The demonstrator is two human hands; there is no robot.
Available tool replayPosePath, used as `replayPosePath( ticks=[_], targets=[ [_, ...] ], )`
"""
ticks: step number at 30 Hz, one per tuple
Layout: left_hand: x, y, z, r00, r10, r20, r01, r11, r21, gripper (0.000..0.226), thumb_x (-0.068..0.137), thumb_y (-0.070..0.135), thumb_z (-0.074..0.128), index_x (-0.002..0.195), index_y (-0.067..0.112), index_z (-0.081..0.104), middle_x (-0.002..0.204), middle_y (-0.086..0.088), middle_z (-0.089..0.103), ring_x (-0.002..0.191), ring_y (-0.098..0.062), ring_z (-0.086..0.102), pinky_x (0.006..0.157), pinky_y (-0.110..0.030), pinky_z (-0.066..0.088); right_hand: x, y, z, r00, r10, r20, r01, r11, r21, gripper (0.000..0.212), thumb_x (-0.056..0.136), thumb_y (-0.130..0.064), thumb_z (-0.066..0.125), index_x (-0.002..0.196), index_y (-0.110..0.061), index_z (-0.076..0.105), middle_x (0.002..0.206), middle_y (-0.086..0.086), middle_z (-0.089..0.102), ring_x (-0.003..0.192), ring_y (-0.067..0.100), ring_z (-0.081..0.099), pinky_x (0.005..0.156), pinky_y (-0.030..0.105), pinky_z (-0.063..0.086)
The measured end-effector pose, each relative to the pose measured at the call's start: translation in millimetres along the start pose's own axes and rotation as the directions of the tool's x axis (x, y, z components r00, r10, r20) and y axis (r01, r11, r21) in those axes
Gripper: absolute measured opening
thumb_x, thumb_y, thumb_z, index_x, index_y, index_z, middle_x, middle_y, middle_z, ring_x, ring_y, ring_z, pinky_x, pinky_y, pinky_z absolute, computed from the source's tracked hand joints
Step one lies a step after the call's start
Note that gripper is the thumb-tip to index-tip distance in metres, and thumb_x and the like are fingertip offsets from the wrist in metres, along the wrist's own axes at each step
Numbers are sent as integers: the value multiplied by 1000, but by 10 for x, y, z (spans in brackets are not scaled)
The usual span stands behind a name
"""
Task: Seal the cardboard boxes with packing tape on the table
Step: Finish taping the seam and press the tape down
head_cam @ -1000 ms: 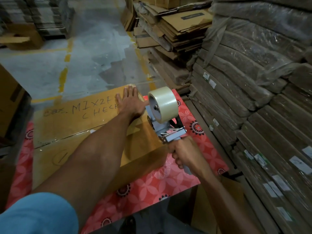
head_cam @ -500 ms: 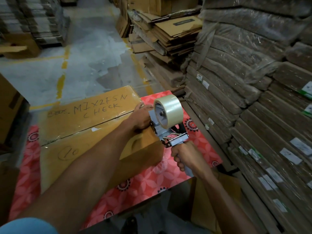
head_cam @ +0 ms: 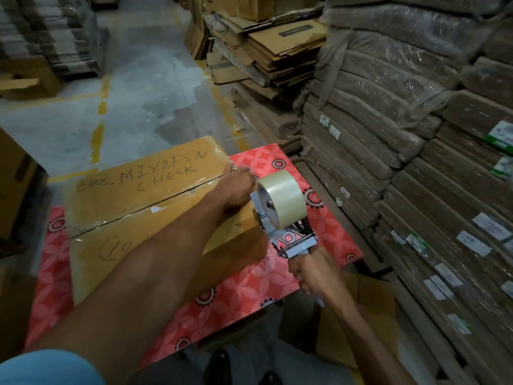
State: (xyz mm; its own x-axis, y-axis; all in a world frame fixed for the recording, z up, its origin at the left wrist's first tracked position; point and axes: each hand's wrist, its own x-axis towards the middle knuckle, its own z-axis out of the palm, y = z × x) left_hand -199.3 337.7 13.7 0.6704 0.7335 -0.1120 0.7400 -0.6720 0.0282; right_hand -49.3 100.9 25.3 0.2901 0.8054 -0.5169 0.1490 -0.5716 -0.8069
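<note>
A brown cardboard box (head_cam: 133, 201) with handwritten letters lies on the table with the red flowered cloth (head_cam: 244, 290). Clear tape glistens along its centre seam. My left hand (head_cam: 236, 187) rests on the box's right end at the seam, fingers bent over the edge beside the tape roll. My right hand (head_cam: 311, 270) grips the handle of a metal tape dispenser (head_cam: 280, 218) with a roll of clear tape, held at the box's right side, just off its end.
Tall stacks of wrapped flat cardboard (head_cam: 416, 162) rise close on the right. Loose flattened boxes (head_cam: 263, 51) are piled behind the table. A brown box (head_cam: 14, 184) stands at the left. Grey floor with yellow lines (head_cam: 102, 107) lies beyond.
My left hand slid from flat on the box top to its right end at the seam. The dispenser moved a little lower beside the box end. The view tilted slightly.
</note>
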Motion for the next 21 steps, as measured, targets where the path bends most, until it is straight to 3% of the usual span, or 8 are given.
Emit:
replayPosePath(
  ticks=[3,6,10,14,18,21],
  targets=[
    [-83,93,162,971,197,-136,-211,973,-91,61,93,42,22,117,11,68,126,-13,65,121,-31,54,115,-41,19,-13,-24,-19,1000,2,25,-3,999,38,12,74,8,61,68,-2,58,52,8,45,39,17,38,40,26,29],
    [-84,7,286,965,209,-156,-226,969,-96,64,91,40,21,120,8,68,125,-16,66,117,-35,57,109,-42,33,14,-39,-28,1000,-12,24,11,999,40,14,74,9,60,63,-1,58,54,11,44,38,19,37,40,27,29],
    [-89,110,145,990,125,-65,-128,991,-40,58,86,39,23,112,13,69,122,-10,66,118,-26,55,110,-36,26,-40,61,-65,998,-45,44,44,999,21,20,71,7,60,59,-7,53,53,9,44,40,19,37,42,29,29],
    [-129,157,69,993,114,-44,-115,993,-34,59,89,44,13,88,8,60,96,-12,64,104,-27,54,110,-39,26,-166,265,-156,996,-14,88,19,999,-48,34,80,11,57,56,-12,50,53,5,44,43,16,40,45,28,34],
    [-139,175,38,991,126,-53,-129,991,-37,74,84,50,10,102,9,68,95,-11,64,102,-27,54,108,-38,28,-226,340,-129,1000,-14,19,14,999,-30,27,68,7,55,50,-11,48,45,4,39,41,19,35,45,26,27],
    [-149,181,44,990,125,-63,-128,991,-48,62,103,48,19,110,13,69,88,-7,59,94,-23,51,106,-37,30,-251,389,-110,991,-91,102,108,980,-170,30,76,-13,52,47,-21,52,53,-4,41,63,20,45,61,36,40]
  ],
)
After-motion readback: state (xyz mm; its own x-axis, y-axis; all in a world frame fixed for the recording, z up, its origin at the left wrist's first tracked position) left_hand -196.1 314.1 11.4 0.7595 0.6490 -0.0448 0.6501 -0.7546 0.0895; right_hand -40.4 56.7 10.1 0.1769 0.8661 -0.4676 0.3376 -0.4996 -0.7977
